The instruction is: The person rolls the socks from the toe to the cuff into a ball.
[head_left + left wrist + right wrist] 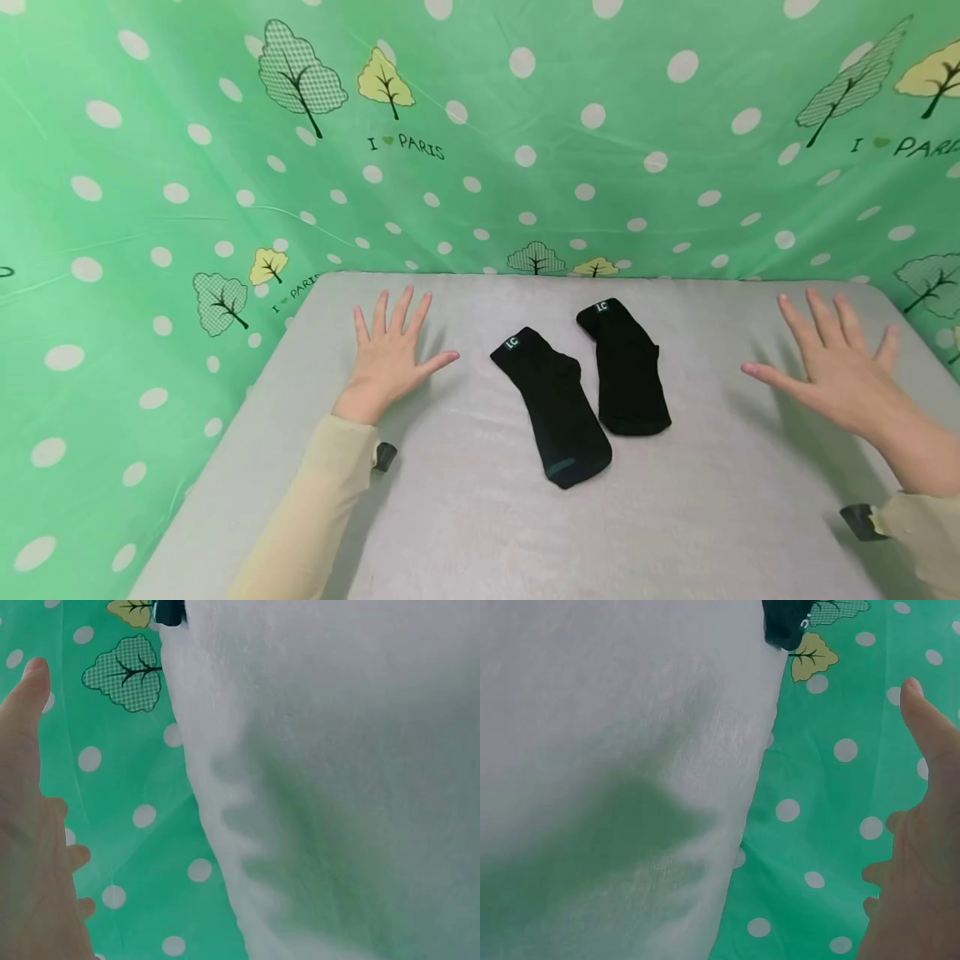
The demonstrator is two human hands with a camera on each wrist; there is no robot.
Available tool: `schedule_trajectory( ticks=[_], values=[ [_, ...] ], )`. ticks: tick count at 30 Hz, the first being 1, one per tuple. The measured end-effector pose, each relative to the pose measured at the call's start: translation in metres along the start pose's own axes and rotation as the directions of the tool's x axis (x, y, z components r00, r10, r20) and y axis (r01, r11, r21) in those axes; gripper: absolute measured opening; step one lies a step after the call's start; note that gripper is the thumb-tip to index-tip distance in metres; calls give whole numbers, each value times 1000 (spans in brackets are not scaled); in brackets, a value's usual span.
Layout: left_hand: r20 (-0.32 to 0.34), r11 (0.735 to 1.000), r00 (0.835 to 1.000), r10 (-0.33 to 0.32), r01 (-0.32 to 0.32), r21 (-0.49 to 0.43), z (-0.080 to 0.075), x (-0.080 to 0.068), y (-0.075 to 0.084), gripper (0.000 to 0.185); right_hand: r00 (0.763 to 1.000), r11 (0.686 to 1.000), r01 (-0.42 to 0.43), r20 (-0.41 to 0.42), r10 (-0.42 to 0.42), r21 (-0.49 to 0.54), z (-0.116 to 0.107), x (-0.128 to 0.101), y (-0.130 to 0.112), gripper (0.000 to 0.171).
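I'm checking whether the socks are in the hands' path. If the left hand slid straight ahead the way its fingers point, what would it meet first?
Probably not the socks. The left hand points toward the grey felt tabletop's far edge, so it would likely meet the green dotted tree-print cloth backdrop first. The two black socks lie to its right, though depth is uncertain.

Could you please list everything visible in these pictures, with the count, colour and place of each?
socks: 2, black, each with a small pale label reading LC at the cuff, lying side by side at the middle of the table; the second sock lies just to the right of the first, and whether they touch cannot be told.
table: 1, covered in pale grey cloth, filling the lower middle of the head view.
backdrop: 1, green fabric with white dots, trees and I love PARIS print, behind and beside the table.
left hand: 1, fingers spread, over the table left of the socks, holding nothing.
right hand: 1, fingers spread, right of the socks, holding nothing.
sleeves: 2, cream, on both forearms.
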State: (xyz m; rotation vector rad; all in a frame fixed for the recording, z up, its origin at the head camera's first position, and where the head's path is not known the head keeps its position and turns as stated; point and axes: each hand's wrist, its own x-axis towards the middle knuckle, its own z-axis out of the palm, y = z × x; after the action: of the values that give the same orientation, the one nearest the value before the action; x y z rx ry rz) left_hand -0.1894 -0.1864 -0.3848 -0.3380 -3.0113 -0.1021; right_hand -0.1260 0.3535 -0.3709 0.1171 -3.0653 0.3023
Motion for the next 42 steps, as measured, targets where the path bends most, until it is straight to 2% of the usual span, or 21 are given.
schedule_trajectory(
  ticks=[23,42],
  values=[
    [9,1000,1000,26,-26,-9,1,4,12,101,999,999,21,28,-21,25,6,3,-3,104],
    [46,999,998,46,-45,-14,2,6,24,101,996,997,65,60,-68,43,8,11,-20,102]
  ],
)
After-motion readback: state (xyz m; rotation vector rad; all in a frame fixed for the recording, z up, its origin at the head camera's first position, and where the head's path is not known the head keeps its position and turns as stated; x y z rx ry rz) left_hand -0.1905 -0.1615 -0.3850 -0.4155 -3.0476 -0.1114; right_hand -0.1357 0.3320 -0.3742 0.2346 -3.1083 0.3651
